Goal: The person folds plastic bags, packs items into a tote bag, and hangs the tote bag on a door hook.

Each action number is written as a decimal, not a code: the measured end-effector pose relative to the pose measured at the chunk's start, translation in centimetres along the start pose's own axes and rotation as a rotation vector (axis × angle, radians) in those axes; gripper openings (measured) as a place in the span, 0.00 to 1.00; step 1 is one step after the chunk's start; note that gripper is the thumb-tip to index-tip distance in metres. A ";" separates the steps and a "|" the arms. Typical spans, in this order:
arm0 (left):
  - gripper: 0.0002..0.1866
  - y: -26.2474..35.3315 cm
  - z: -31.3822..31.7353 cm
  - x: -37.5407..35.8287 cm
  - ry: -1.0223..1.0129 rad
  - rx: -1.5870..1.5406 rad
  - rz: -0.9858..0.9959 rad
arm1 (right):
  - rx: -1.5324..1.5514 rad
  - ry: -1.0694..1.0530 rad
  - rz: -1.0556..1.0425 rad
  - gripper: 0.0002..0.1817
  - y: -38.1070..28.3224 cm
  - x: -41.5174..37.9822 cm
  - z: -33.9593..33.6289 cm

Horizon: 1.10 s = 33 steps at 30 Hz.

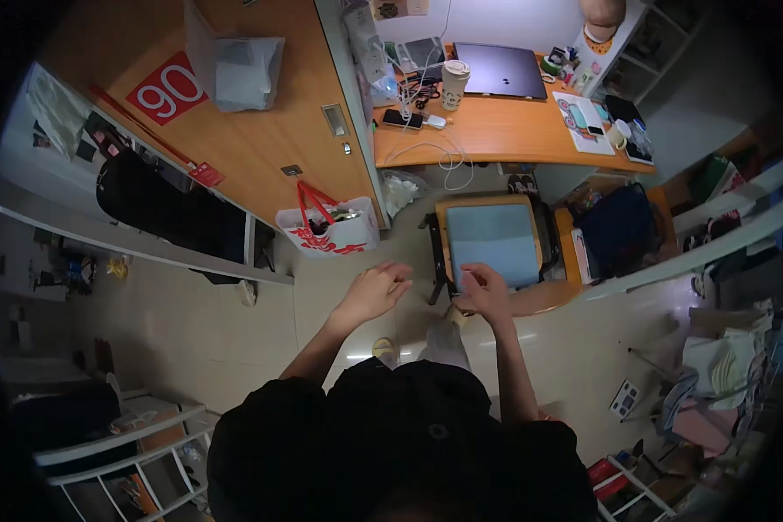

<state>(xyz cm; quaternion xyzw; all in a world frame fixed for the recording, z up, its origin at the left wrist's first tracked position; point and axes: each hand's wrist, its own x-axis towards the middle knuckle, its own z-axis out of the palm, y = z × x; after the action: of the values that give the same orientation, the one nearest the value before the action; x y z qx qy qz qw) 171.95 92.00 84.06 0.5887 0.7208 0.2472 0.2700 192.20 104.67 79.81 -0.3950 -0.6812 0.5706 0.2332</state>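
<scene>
My left hand (376,293) is held out in front of my body above the tiled floor, fingers loosely bent and nothing seen in it. To its right, my right hand (487,293) has its fingers curved and slightly apart, with nothing visible between them. It overlaps the front edge of a chair with a blue seat cushion (493,242) in this view. A white and red shopping bag (332,228) with red handles hangs against the wooden door beyond my left hand.
A wooden desk (487,139) holds a laptop (498,71), a paper cup (454,84), cables and a phone. The wooden door (270,143) bears a red 90 sign (167,90). White ladder rails (139,474) stand at lower left, and a drying rack with cloths (713,374) at right.
</scene>
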 end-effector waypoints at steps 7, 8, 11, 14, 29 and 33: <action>0.18 2.8 -0.1 9.8 0.536 -0.082 0.018 | -0.243 0.005 -0.253 0.12 -5.6 15.4 -7.2; 0.18 2.8 -0.7 11.1 0.666 -0.107 -0.012 | -0.235 -0.020 -0.270 0.13 -7.4 17.6 -7.6; 0.18 2.2 -2.1 13.7 0.859 -0.261 -0.136 | -0.161 -0.031 -0.430 0.14 -11.8 23.7 -6.5; 0.18 2.5 -3.7 14.7 0.842 -0.475 -0.206 | -0.072 -0.120 -0.520 0.19 -15.4 29.2 -4.1; 0.30 -3.6 -14.5 28.4 1.058 -0.427 0.149 | 0.013 -0.684 -0.686 0.49 -20.7 45.0 6.5; 0.38 -4.9 -14.2 29.8 1.128 -0.374 0.249 | -0.068 -0.765 -0.671 0.49 -20.8 44.2 5.5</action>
<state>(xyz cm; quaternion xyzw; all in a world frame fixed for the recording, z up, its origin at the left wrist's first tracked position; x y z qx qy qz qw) 154.01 119.78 88.21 0.3893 0.6227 0.6733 -0.0857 156.72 136.15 92.64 0.0752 -0.8255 0.5454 0.1246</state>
